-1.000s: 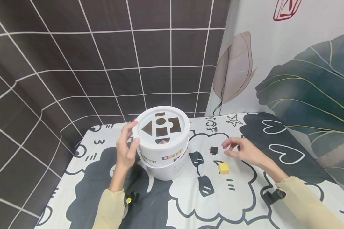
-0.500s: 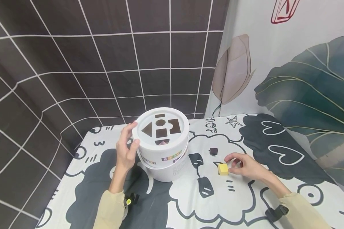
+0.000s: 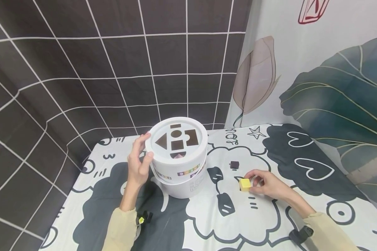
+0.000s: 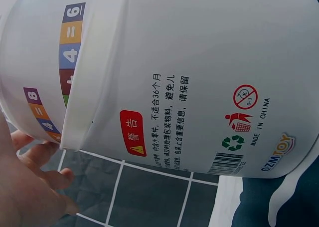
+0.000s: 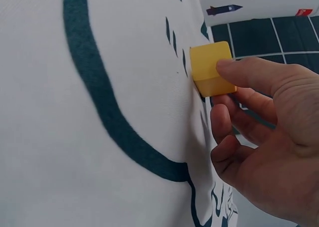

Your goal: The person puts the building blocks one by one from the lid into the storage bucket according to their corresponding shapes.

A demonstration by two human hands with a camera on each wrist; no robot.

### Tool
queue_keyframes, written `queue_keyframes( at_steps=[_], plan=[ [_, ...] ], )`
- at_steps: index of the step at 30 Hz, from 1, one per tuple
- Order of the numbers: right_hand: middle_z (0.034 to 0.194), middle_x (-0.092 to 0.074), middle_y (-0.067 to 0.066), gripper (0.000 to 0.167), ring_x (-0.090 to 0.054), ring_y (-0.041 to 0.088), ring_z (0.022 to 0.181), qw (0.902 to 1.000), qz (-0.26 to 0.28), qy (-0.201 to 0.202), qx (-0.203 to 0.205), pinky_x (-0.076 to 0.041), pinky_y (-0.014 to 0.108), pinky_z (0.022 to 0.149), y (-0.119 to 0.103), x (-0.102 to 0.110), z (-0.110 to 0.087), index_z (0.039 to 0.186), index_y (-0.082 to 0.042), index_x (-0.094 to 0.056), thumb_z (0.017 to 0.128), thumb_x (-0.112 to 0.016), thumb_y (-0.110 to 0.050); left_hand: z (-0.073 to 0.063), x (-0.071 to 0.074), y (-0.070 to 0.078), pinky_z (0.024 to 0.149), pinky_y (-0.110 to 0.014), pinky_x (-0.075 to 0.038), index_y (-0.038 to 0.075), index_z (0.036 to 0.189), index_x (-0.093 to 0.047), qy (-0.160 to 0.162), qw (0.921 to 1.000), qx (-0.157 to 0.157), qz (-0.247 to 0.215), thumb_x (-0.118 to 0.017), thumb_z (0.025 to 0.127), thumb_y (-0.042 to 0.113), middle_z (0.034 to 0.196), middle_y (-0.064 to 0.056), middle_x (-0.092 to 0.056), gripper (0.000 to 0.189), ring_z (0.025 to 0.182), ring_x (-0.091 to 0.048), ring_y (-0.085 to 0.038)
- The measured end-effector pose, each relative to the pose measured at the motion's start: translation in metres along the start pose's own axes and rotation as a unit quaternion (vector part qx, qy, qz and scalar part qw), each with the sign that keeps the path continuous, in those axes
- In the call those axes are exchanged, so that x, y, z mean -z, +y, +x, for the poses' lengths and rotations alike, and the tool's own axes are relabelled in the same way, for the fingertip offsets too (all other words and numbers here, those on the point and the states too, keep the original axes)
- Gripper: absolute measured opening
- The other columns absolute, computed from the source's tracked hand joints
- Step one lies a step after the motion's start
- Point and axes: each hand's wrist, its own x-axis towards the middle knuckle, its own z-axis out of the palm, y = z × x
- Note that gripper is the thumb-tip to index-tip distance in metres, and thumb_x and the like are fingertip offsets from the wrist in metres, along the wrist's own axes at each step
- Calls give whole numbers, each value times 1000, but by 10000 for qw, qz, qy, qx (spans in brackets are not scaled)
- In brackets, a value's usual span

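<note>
A white round bucket (image 3: 179,177) stands upright at the middle of the head view. Its lid (image 3: 154,139) has several cut-out holes, among them a triangle, a circle and squares. My left hand (image 3: 139,167) holds the bucket's upper left side, thumb and fingers spread along the rim. In the left wrist view its fingers lie by the printed upper part. To the right, my right hand (image 3: 267,184) pinches a yellow cube-like block (image 5: 212,70) between thumb and fingers, close over the cloth. A small dark block (image 3: 234,165) lies just behind it.
The table has a black-and-white cartoon-print cloth (image 3: 213,223). Behind it hangs a dark grid-patterned cloth (image 3: 122,90), with a leaf-printed curtain (image 3: 289,87) at the right. A pinkish piece (image 3: 178,156) shows through the lid's front hole.
My right hand has moved from beside the dark block toward me to the yellow block and taken hold of it. My left hand and the bucket have stayed put.
</note>
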Motion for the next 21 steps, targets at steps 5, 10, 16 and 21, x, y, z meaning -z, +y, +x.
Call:
queue_keyframes(
  at_steps=[5,10,16,21],
  plan=[
    [85,-60,1,39,-55,19,75,9999,-75,111,0,-46,26,62,-1,0,0,112,-4,-66,76,-81,-10,0,0,0,114,-57,-26,-5,131,-57,10,10000,-25,5,-51,81,18,136,-25,-57,56,135,-44,-44],
    [84,-60,1,36,-55,17,73,9993,-182,278,182,-47,26,61,-2,3,2,110,-5,-67,77,-80,-6,0,0,0,114,-57,-25,-6,131,-57,20,10000,-45,-1,-51,81,19,135,-26,-57,57,135,-43,-44],
    [84,-60,0,33,-55,17,73,9989,-225,352,200,-46,25,60,-9,8,6,109,-5,-67,78,-79,-4,0,0,-1,115,-56,-24,-6,131,-57,22,10000,-75,-27,-51,81,18,134,-26,-58,56,135,-43,-43],
    [85,-63,-2,31,-56,16,75,9979,-331,458,324,-45,26,62,-18,15,10,107,-7,-68,77,-79,-3,0,0,0,115,-56,-25,-6,131,-57,32,10000,-58,-24,-51,80,18,134,-25,-58,56,136,-43,-42]
  ],
)
